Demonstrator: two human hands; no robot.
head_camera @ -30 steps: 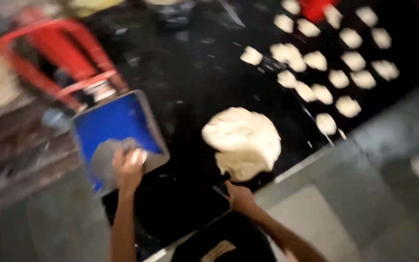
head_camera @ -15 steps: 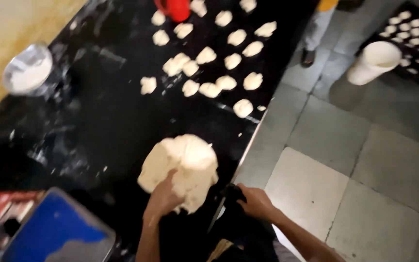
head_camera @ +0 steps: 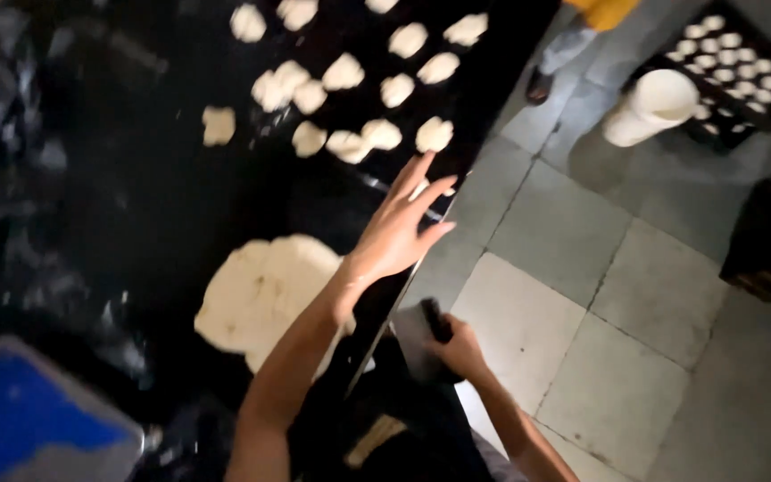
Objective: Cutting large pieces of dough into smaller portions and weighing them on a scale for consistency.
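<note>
— While the big dough slab (head_camera: 265,295) lies flat on the black counter (head_camera: 118,205), where are the person's hands in the head view?

— Just beyond the slab's far-right edge, the left hand (head_camera: 399,228) hovers above the counter's rim with its fingers spread and straight; it grips nothing. Closer to the person than the slab, off the counter's edge, the right hand (head_camera: 457,348) is closed around a dark scraper (head_camera: 421,335).

— Does the left hand touch the slab?

— No, only the forearm crosses over the slab's right side; whether it brushes the dough cannot be told.

— And around the slab?

— Beyond it, small dough pieces (head_camera: 350,98) are scattered in loose rows across the counter. Nearer than the slab, at its left, sits a blue tray (head_camera: 37,428). Well to the slab's right, on the tiled floor (head_camera: 582,295), stands a white bucket (head_camera: 651,107) beside a dark crate (head_camera: 733,76) of pale rounds.
</note>
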